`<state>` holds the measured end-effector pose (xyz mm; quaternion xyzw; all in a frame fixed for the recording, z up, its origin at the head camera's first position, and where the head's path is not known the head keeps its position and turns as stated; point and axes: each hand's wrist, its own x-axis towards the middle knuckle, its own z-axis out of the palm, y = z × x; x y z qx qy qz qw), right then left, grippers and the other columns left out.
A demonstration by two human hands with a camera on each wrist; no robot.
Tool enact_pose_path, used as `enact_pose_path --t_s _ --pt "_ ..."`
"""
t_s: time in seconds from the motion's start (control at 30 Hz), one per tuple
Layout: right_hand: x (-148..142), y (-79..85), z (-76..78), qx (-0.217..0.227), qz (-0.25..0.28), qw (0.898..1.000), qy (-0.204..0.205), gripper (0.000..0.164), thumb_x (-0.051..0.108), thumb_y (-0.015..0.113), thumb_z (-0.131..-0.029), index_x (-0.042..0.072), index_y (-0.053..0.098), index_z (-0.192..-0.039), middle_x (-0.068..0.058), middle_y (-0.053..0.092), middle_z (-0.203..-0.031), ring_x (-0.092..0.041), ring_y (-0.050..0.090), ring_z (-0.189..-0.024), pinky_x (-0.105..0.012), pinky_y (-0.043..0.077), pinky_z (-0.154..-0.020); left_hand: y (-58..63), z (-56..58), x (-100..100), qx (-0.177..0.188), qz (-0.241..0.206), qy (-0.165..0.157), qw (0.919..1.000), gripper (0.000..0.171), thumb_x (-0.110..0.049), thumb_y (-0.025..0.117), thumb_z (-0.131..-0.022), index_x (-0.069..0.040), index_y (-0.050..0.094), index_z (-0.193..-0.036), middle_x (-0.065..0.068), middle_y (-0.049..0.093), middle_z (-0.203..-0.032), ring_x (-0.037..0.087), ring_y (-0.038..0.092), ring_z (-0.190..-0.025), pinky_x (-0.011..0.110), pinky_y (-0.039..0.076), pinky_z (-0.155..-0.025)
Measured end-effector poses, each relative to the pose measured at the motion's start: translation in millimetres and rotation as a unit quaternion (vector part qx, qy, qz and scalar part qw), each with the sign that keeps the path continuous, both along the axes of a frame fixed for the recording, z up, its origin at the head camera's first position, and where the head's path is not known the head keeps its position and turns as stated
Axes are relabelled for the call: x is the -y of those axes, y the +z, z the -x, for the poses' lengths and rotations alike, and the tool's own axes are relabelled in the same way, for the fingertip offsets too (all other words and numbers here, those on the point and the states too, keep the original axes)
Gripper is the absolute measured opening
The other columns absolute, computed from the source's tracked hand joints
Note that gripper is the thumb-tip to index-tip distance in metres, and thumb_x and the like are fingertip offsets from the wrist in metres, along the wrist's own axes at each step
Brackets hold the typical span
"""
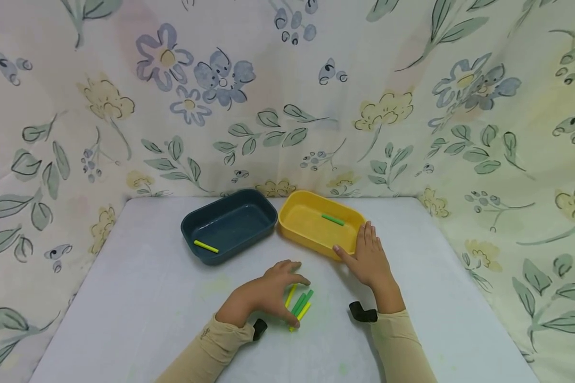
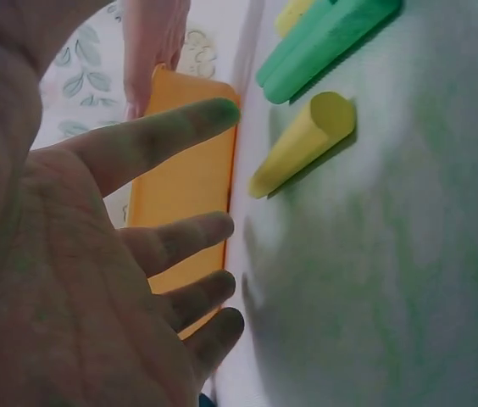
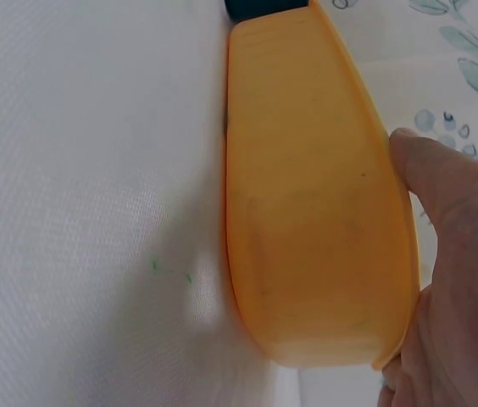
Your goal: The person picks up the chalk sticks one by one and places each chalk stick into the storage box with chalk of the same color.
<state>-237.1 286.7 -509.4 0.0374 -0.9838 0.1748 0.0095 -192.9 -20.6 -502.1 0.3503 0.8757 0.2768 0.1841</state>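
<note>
Several yellow and green chalk sticks [image 1: 299,304] lie in a loose bunch on the white cloth. Around them my left hand [image 1: 268,292] reaches, its fingers spread apart and nothing in its grasp. In the left wrist view a yellow chalk stick [image 2: 298,146] lies beyond the fingertips, beside green chalk sticks [image 2: 328,42]. My right hand [image 1: 375,261] rests on the right end of the yellow tray [image 1: 311,242], fingers straight along the rim and thumb at its front edge. Inside that tray is one green chalk stick [image 1: 333,219].
A dark blue tray [image 1: 241,250] stands left of the yellow one, their corners close together, with a yellow chalk stick [image 1: 206,246] in it. Behind the table hangs a floral curtain [image 1: 287,106]. Faint green smudges mark the white cloth [image 1: 148,298].
</note>
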Motion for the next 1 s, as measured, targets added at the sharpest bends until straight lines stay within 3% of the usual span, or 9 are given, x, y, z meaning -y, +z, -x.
enact_pose_path --t_s 0.47,0.63,1.0 --pt "0.9 1.7 -0.6 0.008 0.001 1.000 -0.002 0.121 0.081 0.040 -0.100 -0.011 -0.004 -0.165 -0.029 -0.009 -0.175 -0.048 -0.003 -0.165 -0.064 0.006 -0.133 -6.1 -3.8 3.3 0.010 0.015 -0.011 0.9998 0.093 -0.051 0.102 -0.064 -0.036 0.062 -0.147 0.009 0.022 -0.178 0.040 0.010 -0.166 0.068 0.027 -0.126" --pt "1.6 2.0 -0.9 0.005 0.001 1.000 0.000 0.120 0.080 0.040 -0.100 -0.011 -0.002 -0.165 -0.030 -0.006 -0.175 -0.048 -0.001 -0.164 -0.064 0.007 -0.133 -6.0 -4.2 6.0 0.025 0.015 -0.010 0.9995 0.092 -0.045 0.103 -0.063 -0.036 0.063 -0.146 0.006 0.020 -0.178 0.037 0.009 -0.166 0.067 0.030 -0.125" --pt "1.3 1.3 -0.3 0.003 0.001 1.000 -0.002 0.120 0.080 0.040 -0.100 -0.011 -0.002 -0.165 -0.031 -0.006 -0.175 -0.048 -0.001 -0.165 -0.063 0.007 -0.133 -9.5 -1.2 8.4 0.033 0.016 -0.012 0.9993 0.085 -0.038 0.101 -0.069 -0.039 0.064 -0.145 0.000 0.018 -0.179 0.034 0.007 -0.167 0.068 0.030 -0.125"
